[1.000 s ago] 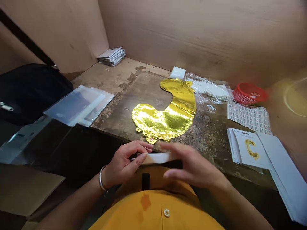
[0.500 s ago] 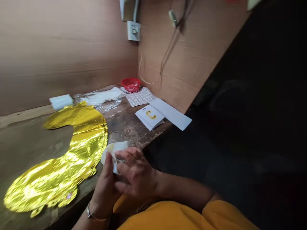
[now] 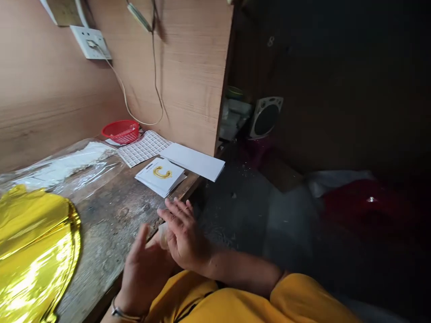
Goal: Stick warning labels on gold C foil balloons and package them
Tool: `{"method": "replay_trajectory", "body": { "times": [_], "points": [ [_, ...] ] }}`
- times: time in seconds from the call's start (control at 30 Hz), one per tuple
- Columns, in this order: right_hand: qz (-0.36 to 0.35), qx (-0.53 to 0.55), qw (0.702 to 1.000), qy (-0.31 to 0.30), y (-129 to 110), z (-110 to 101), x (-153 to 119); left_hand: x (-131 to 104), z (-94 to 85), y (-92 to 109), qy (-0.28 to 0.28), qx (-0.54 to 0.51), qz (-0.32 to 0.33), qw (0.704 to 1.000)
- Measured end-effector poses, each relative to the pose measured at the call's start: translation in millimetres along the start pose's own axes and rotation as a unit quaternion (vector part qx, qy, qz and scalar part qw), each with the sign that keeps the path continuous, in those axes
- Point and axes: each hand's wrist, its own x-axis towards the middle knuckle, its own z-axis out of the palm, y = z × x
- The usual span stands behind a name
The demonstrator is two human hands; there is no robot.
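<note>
"White piece (image 3: 163, 235), where?"
"Between left hand (image 3: 144, 264) and right hand (image 3: 185, 237), by the front edge of the worktop (image 3: 111, 224)."
"Left?"
"Thumb raised, fingers mostly hidden; its grip I can't tell."
"Right?"
"Laid across the left, fingers extended; pinching or not, I can't tell."
"Cards (image 3: 160, 177)?"
"Near the front right corner."

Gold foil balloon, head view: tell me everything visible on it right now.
The gold foil balloon is shiny, metallic-looking and uninflated, with creases and bright reflections across it. It lies flat on the worn tabletop at lower left, cut off by the picture's left and bottom edges, so its full outline doesn't show. Its right side is curved, with layered-looking edges; small tabs show at top and bottom. A clear plastic bag lies beyond it. Neither hand touches the visible part.
</note>
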Motion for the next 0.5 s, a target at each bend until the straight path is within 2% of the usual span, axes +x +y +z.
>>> {"method": "replay_trajectory", "body": {
  "times": [0.1, 0.23, 0.3, 0.37, 0.43, 0.5],
  "points": [
    [-0.014, 0.02, 1.0, -0.005, -2.3, -3.0, -11.1, 4.5, 6.9, 6.8, -0.032, -0.018, 0.011, 0.999],
    [-0.038, 0.113, 0.992, 0.04, 5.5, -2.5, -15.2, 17.8, 22.9, -4.9, -0.04, 0.002, 0.021, 0.999],
    [0.039, 0.209, 0.973, 0.093, 19.8, -9.5, -11.9, 24.5, 32.6, -13.6, -0.052, 0.022, -0.011, 0.998],
    [0.169, 0.291, 0.929, 0.154, 43.8, -21.9, -10.3, 30.7, 39.7, -21.1, -0.037, 0.056, -0.056, 0.996],
    [0.272, 0.324, 0.882, 0.209, 78.2, -36.4, -14.9, 36.4, 41.0, -25.2, 0.025, 0.113, -0.074, 0.991],
    [0.335, 0.328, 0.845, 0.256, 121.4, -50.0, -27.6, 40.9, 34.9, -23.5, 0.103, 0.192, -0.045, 0.975]
  ]
}}
